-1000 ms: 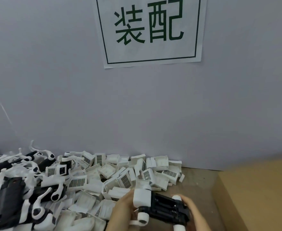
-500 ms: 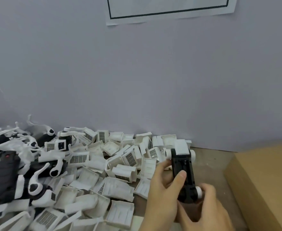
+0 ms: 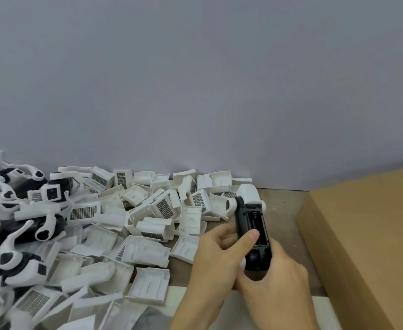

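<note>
A black toy-car chassis with white wheels and a white cab at its far end is held upright-lengthwise, underside toward me, above the table. My left hand grips its left side, thumb pressed across the open compartment in the underside. My right hand holds the near end from below and the right. A heap of white plastic shell parts, some with dark grilles, lies to the left.
Black-and-white assembled pieces pile at the far left. A brown cardboard box stands at the right. A grey wall runs behind the table. A bare strip of brown table lies between heap and box.
The camera has tilted down, so the wall sign has left the view. The chassis turned from lying crosswise to pointing away from me, and my left thumb moved onto its underside.
</note>
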A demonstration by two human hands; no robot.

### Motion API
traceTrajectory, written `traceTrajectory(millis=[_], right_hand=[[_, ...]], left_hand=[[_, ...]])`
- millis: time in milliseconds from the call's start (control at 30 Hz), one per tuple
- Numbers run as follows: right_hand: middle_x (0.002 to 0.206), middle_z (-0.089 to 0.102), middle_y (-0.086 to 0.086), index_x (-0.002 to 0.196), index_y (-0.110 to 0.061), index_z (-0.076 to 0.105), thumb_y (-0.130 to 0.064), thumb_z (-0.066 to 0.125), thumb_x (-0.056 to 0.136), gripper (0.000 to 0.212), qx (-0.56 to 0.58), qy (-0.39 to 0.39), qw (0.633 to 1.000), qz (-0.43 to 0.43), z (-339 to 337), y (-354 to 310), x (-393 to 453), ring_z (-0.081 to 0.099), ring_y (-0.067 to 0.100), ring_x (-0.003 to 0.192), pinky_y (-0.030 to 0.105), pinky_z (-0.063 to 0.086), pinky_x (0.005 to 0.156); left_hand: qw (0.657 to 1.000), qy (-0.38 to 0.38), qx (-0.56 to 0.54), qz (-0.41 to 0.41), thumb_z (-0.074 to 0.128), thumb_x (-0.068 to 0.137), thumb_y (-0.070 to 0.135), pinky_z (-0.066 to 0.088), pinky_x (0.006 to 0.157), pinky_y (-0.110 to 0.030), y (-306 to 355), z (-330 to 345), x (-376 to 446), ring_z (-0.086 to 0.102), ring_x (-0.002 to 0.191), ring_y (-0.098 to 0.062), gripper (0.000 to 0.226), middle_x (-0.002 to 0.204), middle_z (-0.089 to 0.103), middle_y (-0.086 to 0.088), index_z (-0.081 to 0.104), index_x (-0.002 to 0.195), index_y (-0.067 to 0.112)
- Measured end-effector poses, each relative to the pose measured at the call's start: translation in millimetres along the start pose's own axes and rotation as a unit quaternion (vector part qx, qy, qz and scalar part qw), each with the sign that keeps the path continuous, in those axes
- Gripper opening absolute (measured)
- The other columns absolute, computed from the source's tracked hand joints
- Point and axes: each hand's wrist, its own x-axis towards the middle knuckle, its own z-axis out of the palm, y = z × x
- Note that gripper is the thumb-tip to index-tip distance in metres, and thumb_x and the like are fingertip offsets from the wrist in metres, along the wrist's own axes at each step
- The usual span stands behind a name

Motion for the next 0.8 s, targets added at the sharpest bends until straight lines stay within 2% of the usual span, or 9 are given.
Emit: traceTrajectory(millis=[167, 300, 367, 433, 567, 633, 700, 733, 800], right_hand=[[0.079, 0.064, -0.022, 0.112, -0.043, 0.060, -0.060, 0.059, 0.059, 0.055, 0.003, -0.009, 0.999, -0.033, -3.6, 0.3, 0.0, 0.052, -0.014, 0.071, 0.005, 0.041, 0.062], [0.094, 0.068, -0.022, 0.121, -0.050, 0.056, -0.059, 0.062, 0.063, 0.059, 0.026, -0.024, 0.997, -0.064, -6.6, -0.5, -0.6, 0.059, -0.013, 0.093, 0.005, 0.046, 0.075], [0.105, 0.066, -0.023, 0.131, -0.047, 0.052, -0.052, 0.067, 0.069, 0.064, 0.029, -0.033, 0.997, -0.066, -3.2, 0.4, -0.8, 0.059, -0.007, 0.103, 0.019, 0.049, 0.093], [0.117, 0.062, -0.024, 0.138, -0.045, 0.044, -0.042, 0.072, 0.076, 0.067, 0.018, -0.045, 0.997, -0.060, 0.3, 1.2, -1.5, 0.055, -0.004, 0.115, 0.038, 0.042, 0.107], [0.134, 0.054, -0.026, 0.143, -0.044, 0.038, -0.017, 0.069, 0.087, 0.070, 0.124, -0.064, 0.989, -0.046, -2.0, 9.8, 2.6, 0.045, 0.000, 0.133, 0.041, 0.036, 0.115], [0.130, 0.058, -0.027, 0.142, -0.042, 0.041, -0.020, 0.073, 0.085, 0.069, 0.211, -0.037, 0.976, -0.037, -6.1, 11.5, 5.8, 0.049, -0.005, 0.128, 0.035, 0.041, 0.111], [0.128, 0.063, -0.020, 0.143, -0.037, 0.044, -0.043, 0.086, 0.073, 0.082, 0.275, -0.019, 0.961, -0.018, -8.2, 11.5, 9.5, 0.058, -0.002, 0.120, 0.029, 0.048, 0.101], [0.123, 0.067, -0.015, 0.141, -0.035, 0.047, -0.052, 0.089, 0.062, 0.091, 0.303, -0.003, 0.953, -0.003, -8.5, 11.8, 11.4, 0.063, 0.000, 0.112, 0.024, 0.054, 0.092], [0.106, 0.073, -0.012, 0.133, -0.031, 0.055, -0.055, 0.081, 0.044, 0.096, 0.330, 0.039, 0.943, 0.027, -9.4, 11.1, 14.3, 0.070, -0.002, 0.093, 0.012, 0.055, 0.071]], left_hand=[[1.000, -0.005, -0.012, -0.001, 0.078, 0.077, 0.034, 0.059, 0.064, -0.032, 1.3, -2.3, -0.4, 0.077, 0.088, -0.023, 0.020, 0.096, 0.079, -0.007, 0.079, 0.095, 0.025], [1.000, -0.023, -0.007, -0.006, 0.074, 0.090, 0.029, 0.058, 0.063, -0.033, 3.3, -6.8, -1.7, 0.076, 0.090, -0.023, 0.011, 0.098, 0.078, -0.006, 0.078, 0.099, 0.024], [1.000, -0.026, 0.005, 0.012, 0.067, 0.095, 0.024, 0.058, 0.066, -0.034, 3.3, -7.7, -1.8, 0.075, 0.094, -0.021, 0.012, 0.101, 0.078, -0.002, 0.077, 0.100, 0.027], [0.998, -0.017, 0.030, 0.050, 0.064, 0.097, 0.012, 0.058, 0.075, -0.031, 2.3, -7.6, -0.9, 0.074, 0.097, -0.017, 0.019, 0.103, 0.078, 0.002, 0.076, 0.102, 0.025], [0.985, -0.022, 0.120, 0.126, 0.058, 0.093, -0.008, 0.056, 0.083, -0.024, -3.3, -5.7, 1.6, 0.071, 0.101, -0.012, 0.042, 0.104, 0.077, 0.005, 0.070, 0.109, 0.029], [0.970, -0.037, 0.175, 0.165, 0.054, 0.091, -0.011, 0.053, 0.087, -0.019, -5.3, -5.6, 1.9, 0.068, 0.107, -0.008, 0.050, 0.109, 0.075, 0.010, 0.068, 0.119, 0.029], [0.948, -0.056, 0.244, 0.196, 0.050, 0.089, -0.010, 0.050, 0.084, -0.016, -7.1, -6.1, 1.4, 0.067, 0.106, -0.005, 0.054, 0.109, 0.074, 0.013, 0.067, 0.123, 0.029], [0.938, -0.067, 0.274, 0.204, 0.050, 0.087, -0.008, 0.050, 0.084, -0.016, -7.8, -6.0, 1.2, 0.067, 0.105, -0.004, 0.054, 0.109, 0.073, 0.014, 0.067, 0.122, 0.029], [0.924, -0.086, 0.312, 0.204, 0.050, 0.083, -0.005, 0.051, 0.092, -0.021, -8.0, -4.9, 0.0, 0.065, 0.108, 0.000, 0.058, 0.113, 0.072, 0.019, 0.066, 0.124, 0.033]])
